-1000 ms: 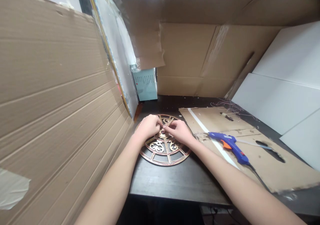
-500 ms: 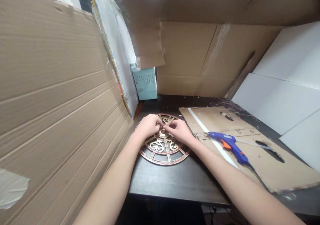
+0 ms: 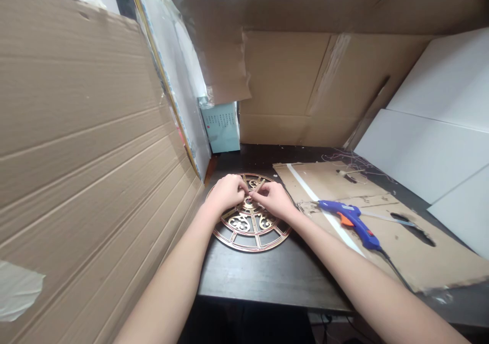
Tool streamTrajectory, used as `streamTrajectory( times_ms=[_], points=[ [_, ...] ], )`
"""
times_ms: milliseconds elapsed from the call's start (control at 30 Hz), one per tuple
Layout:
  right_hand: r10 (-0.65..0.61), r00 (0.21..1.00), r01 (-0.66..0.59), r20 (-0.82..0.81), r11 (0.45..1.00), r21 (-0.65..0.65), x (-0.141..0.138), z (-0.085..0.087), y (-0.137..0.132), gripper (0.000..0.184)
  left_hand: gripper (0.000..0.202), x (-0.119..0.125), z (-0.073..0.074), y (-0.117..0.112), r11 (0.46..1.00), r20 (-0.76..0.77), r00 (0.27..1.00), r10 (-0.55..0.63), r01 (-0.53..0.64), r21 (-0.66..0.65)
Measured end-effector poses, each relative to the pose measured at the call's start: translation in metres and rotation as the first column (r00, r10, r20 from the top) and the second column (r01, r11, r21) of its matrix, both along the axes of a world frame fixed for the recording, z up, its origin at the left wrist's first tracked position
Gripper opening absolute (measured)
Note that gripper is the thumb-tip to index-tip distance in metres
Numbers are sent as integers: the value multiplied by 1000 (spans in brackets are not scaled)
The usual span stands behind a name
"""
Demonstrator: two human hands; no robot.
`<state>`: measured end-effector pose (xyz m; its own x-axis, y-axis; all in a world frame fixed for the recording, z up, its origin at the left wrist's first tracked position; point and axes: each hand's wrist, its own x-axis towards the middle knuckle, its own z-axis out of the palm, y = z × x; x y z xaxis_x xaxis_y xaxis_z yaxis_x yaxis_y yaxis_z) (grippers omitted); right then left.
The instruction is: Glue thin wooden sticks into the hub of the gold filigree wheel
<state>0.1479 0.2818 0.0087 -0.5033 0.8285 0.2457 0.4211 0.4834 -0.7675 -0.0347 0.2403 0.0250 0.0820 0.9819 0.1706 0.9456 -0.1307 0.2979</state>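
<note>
A round openwork disc (image 3: 256, 240) with spokes, rings and gold scroll ornaments lies flat on the dark table. Over its left part, my left hand (image 3: 228, 194) bends in with thumb and fingers pinched near the centre; whatever lies between them is hidden. My right hand (image 3: 273, 199) closes on a short flat gold-coloured strip (image 3: 260, 185), which slants up and away from the fingertips. Both sets of fingertips nearly meet above the disc's hub. The hands cover parts of the disc's left, right and far sections.
On the right, a blue glue gun (image 3: 349, 217) with an orange trigger rests on a cardboard sheet (image 3: 382, 255); its cord runs toward the front edge. Cardboard (image 3: 95, 130) walls the left side. A pale blue box (image 3: 221, 129) stands behind, and thin tangled threads (image 3: 344, 156) lie at the back right.
The view shifts very slightly. Both hands stay at the disc's centre with almost the same grip, and the strip keeps its slant.
</note>
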Motion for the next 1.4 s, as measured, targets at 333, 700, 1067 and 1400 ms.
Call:
streamTrajectory(
  times_ms=[333, 700, 1067, 1400],
  points=[
    [5, 1000, -5, -8, 1000, 19, 0, 0, 1, 20, 23, -6, 3, -1, 994, 9, 994, -106, 106, -35],
    [-2, 1000, 2, -2, 1000, 19, 0, -1, 1, 19, 23, -1, 9, -4, 994, -57, 995, -76, 72, -77],
    [-7, 1000, 7, -30, 1000, -4, -2, 0, -1, 18, 24, 1, 6, 0, 994, -54, 998, -20, 14, -105],
    [-46, 998, 47, -37, 999, 1, -1, 0, -1, 21, 23, 0, 5, 1, 994, -39, 999, -33, 29, -106]
  ],
)
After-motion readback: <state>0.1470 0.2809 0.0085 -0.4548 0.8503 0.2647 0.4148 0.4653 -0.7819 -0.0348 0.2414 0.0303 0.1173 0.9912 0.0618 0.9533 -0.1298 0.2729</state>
